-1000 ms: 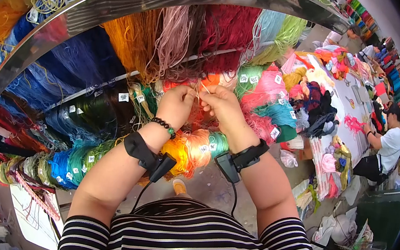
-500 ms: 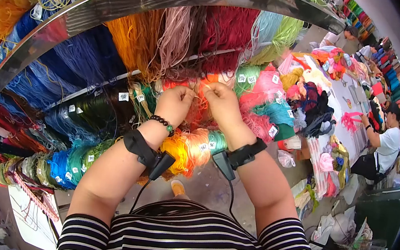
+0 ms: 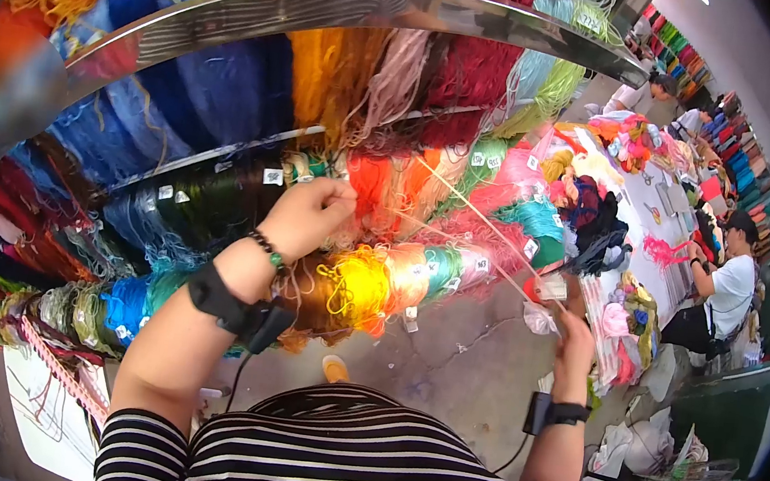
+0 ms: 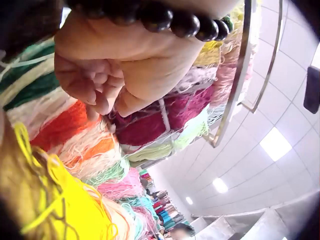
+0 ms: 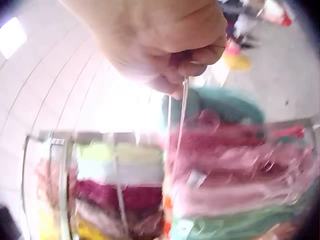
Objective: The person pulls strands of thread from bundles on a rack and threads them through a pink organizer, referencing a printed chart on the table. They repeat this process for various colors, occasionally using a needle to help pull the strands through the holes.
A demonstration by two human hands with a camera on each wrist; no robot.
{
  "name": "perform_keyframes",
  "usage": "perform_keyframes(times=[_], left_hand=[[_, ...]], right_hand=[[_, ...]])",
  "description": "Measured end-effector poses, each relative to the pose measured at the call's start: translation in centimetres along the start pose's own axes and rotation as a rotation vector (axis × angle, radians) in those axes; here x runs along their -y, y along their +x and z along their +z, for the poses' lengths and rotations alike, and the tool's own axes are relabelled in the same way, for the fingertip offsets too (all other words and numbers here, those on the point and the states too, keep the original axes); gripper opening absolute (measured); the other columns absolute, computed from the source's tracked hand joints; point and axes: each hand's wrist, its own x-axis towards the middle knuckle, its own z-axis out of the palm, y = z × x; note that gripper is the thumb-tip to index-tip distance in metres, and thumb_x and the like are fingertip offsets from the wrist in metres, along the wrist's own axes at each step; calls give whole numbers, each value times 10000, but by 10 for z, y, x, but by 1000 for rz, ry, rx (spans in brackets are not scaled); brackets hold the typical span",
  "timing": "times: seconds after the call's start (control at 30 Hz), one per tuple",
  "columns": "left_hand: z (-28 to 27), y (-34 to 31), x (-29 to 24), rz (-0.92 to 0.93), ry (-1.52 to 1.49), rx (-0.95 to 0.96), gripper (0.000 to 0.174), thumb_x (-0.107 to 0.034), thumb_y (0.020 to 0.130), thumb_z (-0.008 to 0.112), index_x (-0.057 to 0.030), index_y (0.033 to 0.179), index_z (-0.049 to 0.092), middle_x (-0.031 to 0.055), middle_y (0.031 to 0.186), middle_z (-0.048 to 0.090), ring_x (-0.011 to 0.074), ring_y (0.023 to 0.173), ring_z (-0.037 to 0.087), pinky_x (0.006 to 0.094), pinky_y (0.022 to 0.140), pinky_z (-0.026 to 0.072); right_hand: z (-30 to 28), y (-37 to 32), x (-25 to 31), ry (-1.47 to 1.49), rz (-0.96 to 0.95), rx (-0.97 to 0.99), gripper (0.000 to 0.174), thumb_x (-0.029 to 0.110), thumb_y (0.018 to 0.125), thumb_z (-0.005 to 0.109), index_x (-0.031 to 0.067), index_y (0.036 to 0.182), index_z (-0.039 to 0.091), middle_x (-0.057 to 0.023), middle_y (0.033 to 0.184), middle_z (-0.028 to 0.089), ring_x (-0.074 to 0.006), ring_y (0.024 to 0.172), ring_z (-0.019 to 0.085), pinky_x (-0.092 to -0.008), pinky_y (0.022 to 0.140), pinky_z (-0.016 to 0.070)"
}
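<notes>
A pale thread (image 3: 478,200) stretches in two strands across the front of the yarn rack. My right hand (image 3: 572,345) pinches it, held out to the right at the far ends of the strands. From the fist (image 5: 170,50) in the right wrist view, both strands hang toward the pink skeins. Over the orange-red skeins (image 3: 365,180) is my left hand (image 3: 306,216), fingers curled and thumb against them. The lower strand runs toward its fingertips, which in the left wrist view hide whatever lies between them.
A curved metal rail (image 3: 357,1) arches above the hanging skeins. Below is a row of labelled yarn bundles, among them a yellow skein (image 3: 358,287). To the right, a table (image 3: 636,190) bears heaped yarn, and a person in a white shirt (image 3: 735,284) works beside it.
My right hand has swung from beside the left hand out to the right and down, drawing the thread long. The left hand has shifted slightly left and down. The head view has turned a little.
</notes>
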Motion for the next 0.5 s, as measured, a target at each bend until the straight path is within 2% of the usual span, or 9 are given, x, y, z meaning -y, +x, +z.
perform_keyframes(times=[0.03,0.07,0.13,0.2,0.27,0.3,0.37,0.4,0.5], left_hand=[[-16,-16,-4,5,30,21,220,-141,898,622,30,1037,629,61,914,682,112,838,623,259,775,498],[-30,-32,-7,12,59,40,215,-135,900,618,28,1039,630,55,913,681,110,842,620,256,776,495],[-55,-68,-5,57,29,-9,197,-132,911,609,23,1031,633,39,913,679,103,832,615,248,768,491],[-76,-109,-16,-96,-51,6,195,-138,936,586,7,1058,632,20,926,678,62,811,597,226,687,485],[-91,-144,-8,-105,-126,-37,207,-145,940,583,-3,1081,631,19,928,680,56,775,589,222,648,480],[-97,-163,-7,-101,-140,-38,211,-150,942,581,-8,1089,633,20,937,683,63,741,590,225,643,486],[-105,-197,0,-56,-111,-30,226,-149,934,592,-17,1113,632,6,891,672,71,695,597,229,631,492],[-104,-214,0,-50,-117,-6,232,-149,932,596,-20,1121,631,0,872,666,74,683,599,230,627,493],[-105,-261,-10,-14,-91,187,384,-53,892,528,-101,1268,580,-22,762,620,54,698,580,203,594,446]], right_hand=[[-49,9,-35,-10,39,-171,100,165,874,632,81,868,685,78,604,459,-44,451,347,-234,402,240],[-124,25,-88,-625,-302,-148,98,152,864,627,74,880,684,39,646,524,-103,460,417,-287,418,337],[-237,22,-151,-1499,-181,-271,189,219,830,617,44,860,681,-158,738,648,-281,648,640,-412,613,486],[-272,-10,-171,-1736,-73,-299,240,270,832,609,46,846,695,-219,807,673,-337,772,669,-441,688,505],[-236,-22,-175,-984,-105,-497,240,251,837,605,32,833,706,-220,807,683,-341,795,674,-449,717,510],[-211,-16,-183,-1113,-115,-507,286,274,838,620,-1,824,701,-212,800,685,-333,767,670,-428,698,501],[-77,-68,-113,-823,-418,119,312,289,847,644,-17,799,678,-167,754,673,-287,669,632,-398,648,482],[-4,-113,-58,-1051,-566,403,250,245,852,648,1,803,676,-137,697,642,-217,640,611,-370,614,469],[145,-275,55,-716,-565,1024,210,200,897,629,-4,923,669,-102,720,630,-165,643,583,-313,601,459]])
